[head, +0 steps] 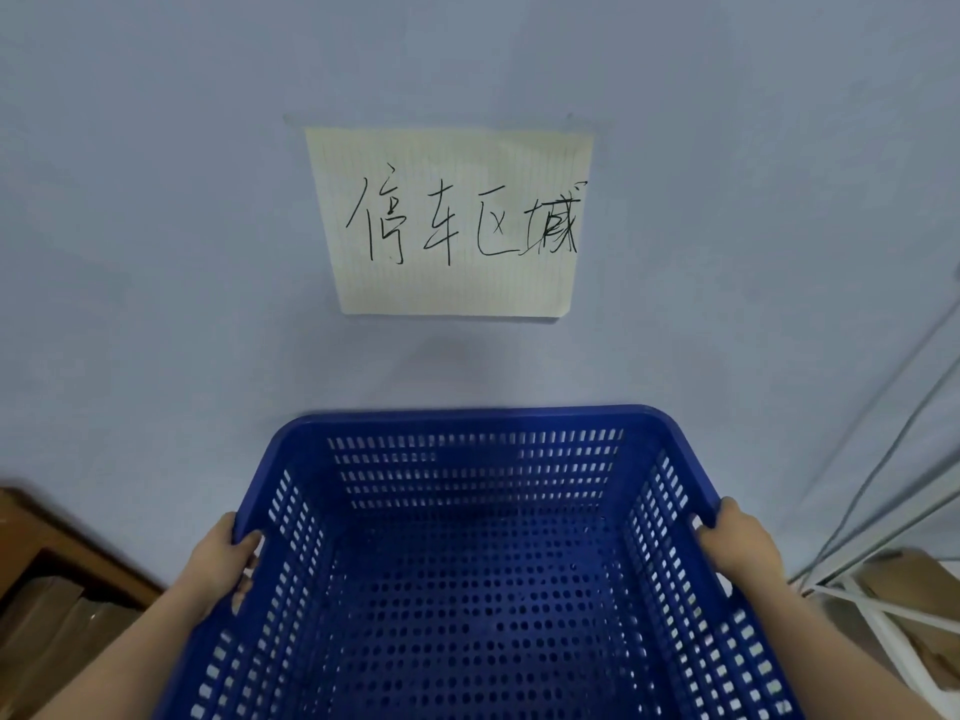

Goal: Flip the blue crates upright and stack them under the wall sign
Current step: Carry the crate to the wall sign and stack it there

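Observation:
A blue perforated crate (478,579) faces upright, its open top toward me, directly below the paper wall sign (452,220) with handwritten characters. My left hand (223,569) grips the crate's left rim, fingers curled over the edge. My right hand (737,543) grips the right rim the same way. The crate's far rim sits close to the pale blue wall. Whatever lies beneath the crate is hidden by it.
A brown wooden piece of furniture (62,558) stands at the lower left. White metal framing (872,610) and grey cables (883,449) run along the wall at the right, with cardboard (914,579) behind them.

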Motion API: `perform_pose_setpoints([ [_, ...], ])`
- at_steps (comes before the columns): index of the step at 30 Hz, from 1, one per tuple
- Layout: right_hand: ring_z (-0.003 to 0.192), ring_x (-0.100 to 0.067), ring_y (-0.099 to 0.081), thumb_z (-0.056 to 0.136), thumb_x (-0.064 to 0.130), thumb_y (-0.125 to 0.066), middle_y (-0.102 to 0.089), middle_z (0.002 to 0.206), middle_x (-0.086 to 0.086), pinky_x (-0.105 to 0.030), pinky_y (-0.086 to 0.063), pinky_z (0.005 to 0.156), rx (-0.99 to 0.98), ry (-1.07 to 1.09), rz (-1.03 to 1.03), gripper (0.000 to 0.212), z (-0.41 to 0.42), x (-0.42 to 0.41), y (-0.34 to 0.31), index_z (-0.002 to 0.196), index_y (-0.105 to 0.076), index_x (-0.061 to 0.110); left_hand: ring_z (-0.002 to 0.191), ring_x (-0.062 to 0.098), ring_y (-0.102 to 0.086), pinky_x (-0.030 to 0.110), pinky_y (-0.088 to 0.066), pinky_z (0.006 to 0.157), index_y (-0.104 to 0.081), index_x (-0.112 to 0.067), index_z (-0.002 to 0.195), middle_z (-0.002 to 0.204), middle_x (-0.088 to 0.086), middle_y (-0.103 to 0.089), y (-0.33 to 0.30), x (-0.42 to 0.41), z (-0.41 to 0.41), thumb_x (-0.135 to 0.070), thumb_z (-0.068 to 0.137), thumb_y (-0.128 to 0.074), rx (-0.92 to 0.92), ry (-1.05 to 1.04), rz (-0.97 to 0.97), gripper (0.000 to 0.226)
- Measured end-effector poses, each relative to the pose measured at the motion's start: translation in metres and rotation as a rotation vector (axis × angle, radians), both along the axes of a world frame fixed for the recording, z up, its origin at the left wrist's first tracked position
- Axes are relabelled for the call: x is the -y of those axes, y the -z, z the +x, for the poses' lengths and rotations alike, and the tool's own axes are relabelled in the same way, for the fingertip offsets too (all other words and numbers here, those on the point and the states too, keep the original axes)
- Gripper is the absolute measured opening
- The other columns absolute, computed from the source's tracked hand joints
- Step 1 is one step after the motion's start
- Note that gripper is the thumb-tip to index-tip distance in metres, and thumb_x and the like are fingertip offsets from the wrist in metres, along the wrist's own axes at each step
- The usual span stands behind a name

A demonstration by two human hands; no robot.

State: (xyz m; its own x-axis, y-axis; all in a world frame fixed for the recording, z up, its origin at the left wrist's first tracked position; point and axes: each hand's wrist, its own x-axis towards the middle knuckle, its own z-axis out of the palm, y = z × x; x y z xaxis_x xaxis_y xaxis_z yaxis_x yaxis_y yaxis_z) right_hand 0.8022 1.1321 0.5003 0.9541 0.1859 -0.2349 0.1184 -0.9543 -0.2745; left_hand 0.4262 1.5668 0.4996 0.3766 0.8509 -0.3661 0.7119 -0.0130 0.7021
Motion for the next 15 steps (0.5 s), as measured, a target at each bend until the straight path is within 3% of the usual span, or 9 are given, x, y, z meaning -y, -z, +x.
perform_pose_setpoints([
  [10, 0.078, -0.030, -0.066, 0.090, 0.020, -0.049, -0.060, 0.098, -0.013, -0.038, -0.057, 0.072, -0.104, 0.038, 0.013, 0.029, -0.014, -0.002, -0.006, 0.115, -0.045, 0.005, 0.044, 0.025, -0.046, 0.030, -0.039, 0.042, -0.045, 0.000, 0.109, 0.073, 0.022, -0.053, -0.009, -0.006, 0.000, -0.013, 0.099, -0.045, -0.057, 0.012, 0.033, 0.016],
  [15, 0.073, -0.024, -0.057, 0.089, 0.028, -0.050, -0.053, 0.086, -0.004, -0.031, -0.046, 0.061, -0.012, 0.025, -0.011, 0.031, -0.021, -0.004, 0.003, 0.112, -0.048, 0.007, 0.047, 0.028, -0.053, 0.031, -0.044, 0.044, -0.048, -0.004, 0.106, 0.076, 0.022, -0.059, -0.002, -0.011, -0.006, -0.016, 0.098, -0.046, -0.090, -0.009, 0.096, 0.015],
])
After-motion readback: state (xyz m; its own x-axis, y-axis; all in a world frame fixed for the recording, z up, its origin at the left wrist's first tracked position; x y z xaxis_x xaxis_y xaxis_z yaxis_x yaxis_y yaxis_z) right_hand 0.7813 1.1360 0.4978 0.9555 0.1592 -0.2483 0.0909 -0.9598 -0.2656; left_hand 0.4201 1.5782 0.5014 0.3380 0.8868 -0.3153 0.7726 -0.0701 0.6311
